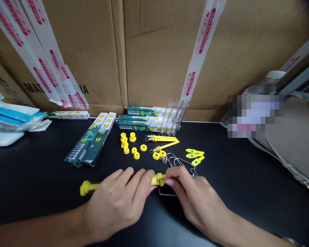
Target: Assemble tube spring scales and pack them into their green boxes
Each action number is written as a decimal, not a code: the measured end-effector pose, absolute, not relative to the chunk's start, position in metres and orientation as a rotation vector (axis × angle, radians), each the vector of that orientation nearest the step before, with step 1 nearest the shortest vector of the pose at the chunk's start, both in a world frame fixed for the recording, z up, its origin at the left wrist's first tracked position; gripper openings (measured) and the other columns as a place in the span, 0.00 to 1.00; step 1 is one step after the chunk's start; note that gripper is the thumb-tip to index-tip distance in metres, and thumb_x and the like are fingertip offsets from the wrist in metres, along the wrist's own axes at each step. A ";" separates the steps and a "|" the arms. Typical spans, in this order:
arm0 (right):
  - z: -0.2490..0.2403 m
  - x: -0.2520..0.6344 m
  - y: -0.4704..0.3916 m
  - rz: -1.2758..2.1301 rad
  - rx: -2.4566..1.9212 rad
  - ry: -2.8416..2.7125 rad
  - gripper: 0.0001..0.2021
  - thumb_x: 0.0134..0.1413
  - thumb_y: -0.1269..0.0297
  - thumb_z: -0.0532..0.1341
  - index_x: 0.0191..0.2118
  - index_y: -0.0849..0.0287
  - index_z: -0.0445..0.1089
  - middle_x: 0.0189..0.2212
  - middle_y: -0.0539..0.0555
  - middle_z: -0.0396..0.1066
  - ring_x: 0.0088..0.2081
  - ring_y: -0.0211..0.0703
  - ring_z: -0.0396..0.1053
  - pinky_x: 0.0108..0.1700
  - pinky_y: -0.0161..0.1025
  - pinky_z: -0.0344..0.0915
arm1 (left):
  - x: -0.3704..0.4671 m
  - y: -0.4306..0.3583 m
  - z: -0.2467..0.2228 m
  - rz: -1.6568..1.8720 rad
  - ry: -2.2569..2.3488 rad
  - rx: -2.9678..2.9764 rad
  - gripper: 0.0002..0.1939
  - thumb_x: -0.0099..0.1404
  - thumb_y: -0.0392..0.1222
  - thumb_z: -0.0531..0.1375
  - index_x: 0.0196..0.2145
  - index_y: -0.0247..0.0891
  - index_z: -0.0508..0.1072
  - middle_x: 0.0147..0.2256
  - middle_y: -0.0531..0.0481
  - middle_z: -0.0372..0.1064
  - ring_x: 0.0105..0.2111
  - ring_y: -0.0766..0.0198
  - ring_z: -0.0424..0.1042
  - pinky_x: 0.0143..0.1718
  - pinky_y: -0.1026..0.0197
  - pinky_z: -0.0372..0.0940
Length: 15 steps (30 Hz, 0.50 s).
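My left hand (121, 199) is wrapped round a clear tube with yellow parts (86, 188); its yellow flanged end shows at the left and another yellow end shows between my hands. My right hand (193, 195) pinches a thin metal wire hook (167, 194) at the tube's right end, thumb and forefinger together. Just beyond my hands lie yellow caps and rings (124, 143), yellow rods with springs (164, 139), flat yellow tabs (195, 156) and bent metal wires (179, 160).
Green and white boxes (92, 139) lie at the left, with more boxes (141, 122) behind. Clear tubes (172, 118) stand against these. A cardboard box (154, 51) forms the back. A plastic package (12, 118) is at far left; a bottle (262, 85) and a grey bag (296, 137) are at right.
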State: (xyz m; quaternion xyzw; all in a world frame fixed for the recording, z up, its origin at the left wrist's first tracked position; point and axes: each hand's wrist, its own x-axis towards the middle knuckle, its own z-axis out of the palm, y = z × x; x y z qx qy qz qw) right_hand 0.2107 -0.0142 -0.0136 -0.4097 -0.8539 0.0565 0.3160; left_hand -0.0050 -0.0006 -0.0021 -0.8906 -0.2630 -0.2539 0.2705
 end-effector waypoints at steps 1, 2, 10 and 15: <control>-0.014 0.210 -0.014 0.135 -1.082 -2.251 0.07 0.72 0.69 0.45 0.43 0.56 0.58 0.27 0.48 0.72 0.20 0.35 0.70 0.23 0.32 0.59 | -0.005 0.000 -0.002 -0.688 -0.712 -2.408 0.10 0.73 0.36 0.56 0.45 0.28 0.74 0.35 0.48 0.81 0.28 0.59 0.77 0.26 0.56 0.62; -0.015 0.210 -0.015 0.125 -1.092 -2.253 0.08 0.72 0.69 0.45 0.42 0.56 0.58 0.27 0.48 0.73 0.20 0.36 0.71 0.23 0.32 0.60 | -0.004 0.000 -0.002 -0.691 -0.715 -2.415 0.10 0.74 0.37 0.55 0.45 0.28 0.75 0.34 0.48 0.81 0.28 0.59 0.77 0.25 0.56 0.61; -0.015 0.209 -0.013 0.216 -1.115 -2.319 0.09 0.72 0.68 0.43 0.39 0.54 0.55 0.26 0.49 0.75 0.20 0.40 0.73 0.20 0.34 0.60 | -0.003 0.003 -0.003 -0.676 -0.677 -2.402 0.10 0.73 0.35 0.56 0.44 0.27 0.75 0.34 0.47 0.81 0.28 0.59 0.79 0.25 0.56 0.65; -0.016 0.208 -0.014 0.273 -1.193 -2.325 0.09 0.72 0.66 0.43 0.37 0.53 0.53 0.25 0.50 0.75 0.18 0.40 0.72 0.19 0.34 0.58 | -0.003 0.003 -0.004 -0.636 -0.652 -2.414 0.10 0.72 0.35 0.57 0.44 0.26 0.75 0.34 0.45 0.81 0.28 0.57 0.79 0.23 0.57 0.66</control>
